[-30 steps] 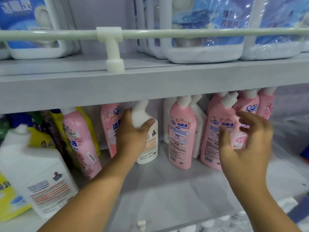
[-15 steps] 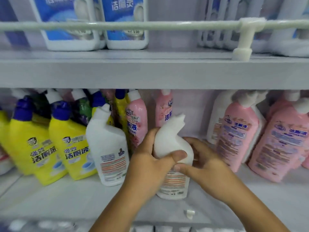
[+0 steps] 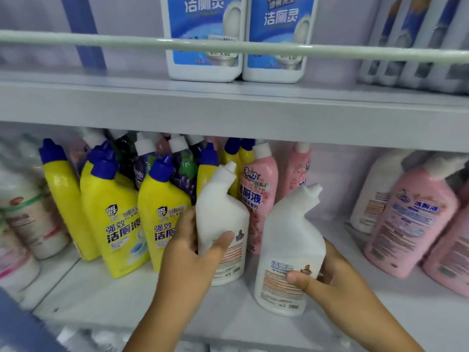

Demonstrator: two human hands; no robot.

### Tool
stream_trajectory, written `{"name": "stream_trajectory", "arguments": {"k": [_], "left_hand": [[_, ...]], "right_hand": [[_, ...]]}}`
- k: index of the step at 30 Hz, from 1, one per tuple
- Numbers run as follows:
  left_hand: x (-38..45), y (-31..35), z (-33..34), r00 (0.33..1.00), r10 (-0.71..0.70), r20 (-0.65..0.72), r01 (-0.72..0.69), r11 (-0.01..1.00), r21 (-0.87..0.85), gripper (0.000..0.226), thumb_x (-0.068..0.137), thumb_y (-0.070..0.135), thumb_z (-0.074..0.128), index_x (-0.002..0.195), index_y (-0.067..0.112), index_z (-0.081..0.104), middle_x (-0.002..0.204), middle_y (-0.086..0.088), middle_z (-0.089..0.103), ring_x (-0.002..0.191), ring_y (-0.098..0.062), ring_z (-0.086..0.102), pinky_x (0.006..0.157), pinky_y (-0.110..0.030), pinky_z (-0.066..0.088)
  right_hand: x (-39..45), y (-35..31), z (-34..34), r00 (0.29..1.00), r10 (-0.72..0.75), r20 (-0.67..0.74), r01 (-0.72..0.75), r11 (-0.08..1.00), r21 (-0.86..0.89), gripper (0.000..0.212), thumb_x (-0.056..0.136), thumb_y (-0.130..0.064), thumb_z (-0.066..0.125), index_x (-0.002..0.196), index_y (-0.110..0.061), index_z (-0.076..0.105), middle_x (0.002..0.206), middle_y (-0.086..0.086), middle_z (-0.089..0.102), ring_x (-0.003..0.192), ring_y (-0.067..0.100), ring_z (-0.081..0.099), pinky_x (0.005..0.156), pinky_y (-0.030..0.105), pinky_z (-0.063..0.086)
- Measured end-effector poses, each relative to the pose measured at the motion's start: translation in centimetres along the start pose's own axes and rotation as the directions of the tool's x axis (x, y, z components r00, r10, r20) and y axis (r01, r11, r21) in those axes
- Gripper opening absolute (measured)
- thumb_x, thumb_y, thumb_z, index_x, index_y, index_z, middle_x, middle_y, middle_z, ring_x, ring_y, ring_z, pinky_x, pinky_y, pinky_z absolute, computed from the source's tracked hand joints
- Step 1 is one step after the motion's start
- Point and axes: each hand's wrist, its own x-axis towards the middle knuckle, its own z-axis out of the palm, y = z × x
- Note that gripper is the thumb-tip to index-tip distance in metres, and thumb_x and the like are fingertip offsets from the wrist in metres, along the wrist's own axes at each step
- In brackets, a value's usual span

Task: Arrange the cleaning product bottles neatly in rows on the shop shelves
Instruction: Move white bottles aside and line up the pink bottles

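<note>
On the lower shelf [image 3: 127, 301], the left hand [image 3: 187, 252] grips one white angled-neck bottle [image 3: 223, 217] beside the yellow bottles [image 3: 114, 219]. The right hand [image 3: 327, 273] grasps a second white bottle [image 3: 286, 250] just beside it, apparently to line the matching pair up.

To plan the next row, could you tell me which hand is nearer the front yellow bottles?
Left. The left hand grips a white bottle right beside the yellow bottles; the right hand holds another, farther right.

"洁厕灵" on the upper-shelf blue-labelled bottles [image 3: 204, 34]; "强效洁厕液" on the yellow bottles [image 3: 114, 219].
</note>
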Motion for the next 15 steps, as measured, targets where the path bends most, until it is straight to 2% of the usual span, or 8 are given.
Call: {"name": "stream_trajectory", "arguments": {"k": [2, 4, 7, 10, 13, 15], "left_hand": [[0.8, -1.0, 0.2, 0.998, -0.052, 0.035, 0.05, 0.998, 0.044, 0.051, 0.075, 0.034, 0.088, 0.111, 0.053, 0.057, 0.109, 0.016, 0.073, 0.102, -0.008, 0.07, 0.091, -0.044, 0.059], [1.3, -1.7, 0.0, 0.996, -0.072, 0.057, 0.069, 0.997, 0.043, 0.044, 0.074, 0.036, 0.086, 0.104, 0.052, 0.06, 0.104, 0.019, 0.073, 0.099, -0.006, 0.07, 0.09, -0.042, 0.058], [1.1, -1.6, -0.5, 0.992, -0.071, 0.104, 0.069, 0.997, 0.028, 0.042, 0.075, 0.033, 0.085, 0.103, 0.053, 0.06, 0.101, 0.022, 0.073, 0.095, 0.0, 0.069, 0.084, -0.031, 0.058], [0.1, -1.3, -1.5, 0.987, -0.072, 0.145, 0.07, 0.997, 0.017, 0.042, 0.079, 0.027, 0.084, 0.108, 0.046, 0.061, 0.097, 0.023, 0.074, 0.088, 0.007, 0.068, 0.076, -0.02, 0.055], [-1.8, -0.1, -2.6, 0.982, -0.091, 0.168, 0.099, 0.994, -0.041, 0.045, 0.078, 0.021, 0.086, 0.113, 0.039, 0.064, 0.095, 0.026, 0.075, 0.087, 0.005, 0.071, 0.082, -0.032, 0.058], [-3.8, 1.2, -3.8, 0.98, -0.102, 0.171, 0.118, 0.99, -0.083, 0.054, 0.069, 0.028, 0.091, 0.113, 0.039, 0.063, 0.094, 0.027, 0.075, 0.085, 0.007, 0.071, 0.082, -0.031, 0.057]], "right_hand": [[-0.2, -0.2, 0.6, 0.999, 0.029, -0.025, -0.028, 0.999, 0.02, 0.063, 0.083, -0.011, 0.079, 0.132, -0.041, 0.053, 0.117, -0.012, 0.074, 0.109, 0.008, 0.07, 0.096, 0.035, 0.056], [-0.4, -0.5, 1.2, 0.998, 0.038, -0.046, -0.036, 0.999, 0.035, 0.063, 0.083, -0.013, 0.079, 0.133, -0.04, 0.053, 0.118, -0.011, 0.074, 0.11, 0.009, 0.07, 0.097, 0.036, 0.055], [-1.0, -0.7, 2.0, 0.992, 0.049, -0.116, -0.045, 0.998, 0.036, 0.06, 0.084, -0.012, 0.079, 0.129, -0.043, 0.055, 0.115, -0.013, 0.074, 0.108, 0.006, 0.07, 0.095, 0.034, 0.055], [-2.1, -1.1, 2.6, 0.987, 0.056, -0.149, -0.053, 0.998, 0.02, 0.057, 0.083, -0.012, 0.08, 0.126, -0.042, 0.057, 0.112, -0.014, 0.075, 0.106, 0.004, 0.07, 0.096, 0.035, 0.056], [-3.8, -2.0, 2.7, 0.99, 0.052, -0.127, -0.051, 0.999, 0.009, 0.059, 0.079, -0.014, 0.084, 0.123, -0.044, 0.058, 0.11, -0.017, 0.075, 0.104, 0.002, 0.07, 0.096, 0.033, 0.056], [-5.7, -2.8, 2.4, 0.992, 0.044, -0.116, -0.046, 0.999, -0.015, 0.061, 0.076, -0.015, 0.086, 0.121, -0.047, 0.058, 0.109, -0.02, 0.074, 0.103, 0.001, 0.07, 0.091, 0.028, 0.057]]}}
